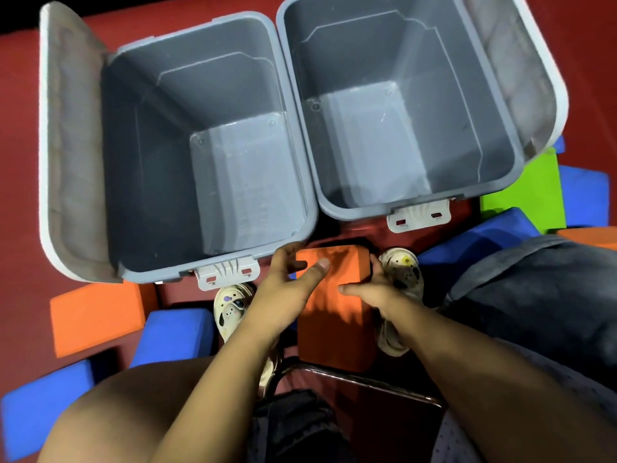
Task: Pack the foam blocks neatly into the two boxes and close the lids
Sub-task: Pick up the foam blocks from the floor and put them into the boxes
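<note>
Between my feet on the red floor (20, 128), an orange foam block (334, 315) gripped by my left hand (287, 279) and right hand (374, 289), thumbs on top, just before two open grey boxes, left box (207, 155), right box (404, 105), lids swung outward.

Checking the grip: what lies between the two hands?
In the head view, an orange block held upright between the left hand and right hand.

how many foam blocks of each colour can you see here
orange block: 3
blue block: 4 clear ones; small blue slivers elsewhere cannot be told apart
green block: 1
total: 8
</note>
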The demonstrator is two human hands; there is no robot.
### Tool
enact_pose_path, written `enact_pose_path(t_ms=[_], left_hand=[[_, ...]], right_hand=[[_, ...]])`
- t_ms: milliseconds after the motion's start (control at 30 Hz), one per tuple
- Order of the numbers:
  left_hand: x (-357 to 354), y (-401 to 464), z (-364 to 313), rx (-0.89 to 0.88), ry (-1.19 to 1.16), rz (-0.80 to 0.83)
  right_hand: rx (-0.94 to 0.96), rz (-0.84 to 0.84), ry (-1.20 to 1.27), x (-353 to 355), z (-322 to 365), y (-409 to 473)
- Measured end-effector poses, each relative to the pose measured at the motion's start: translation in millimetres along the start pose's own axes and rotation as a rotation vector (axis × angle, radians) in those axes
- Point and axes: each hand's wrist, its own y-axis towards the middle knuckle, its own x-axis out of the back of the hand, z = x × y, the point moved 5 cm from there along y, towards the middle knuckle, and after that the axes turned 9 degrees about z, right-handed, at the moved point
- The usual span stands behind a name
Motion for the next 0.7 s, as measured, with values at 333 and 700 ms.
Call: enact_pose_path(t_ms=[333, 700], left_hand=[[1.6, -12.1, -27.9, -0.274, 0.13, 0.153], [3.8, -35.9, -43.2, -0.537, 0.754, 0.157]], right_hand=[[0.074, 0.155, -0.481, 23.9, 42.2, -57.3], [0.579, 0.353, -0.594, 60.5, 118.5, -143.2]])
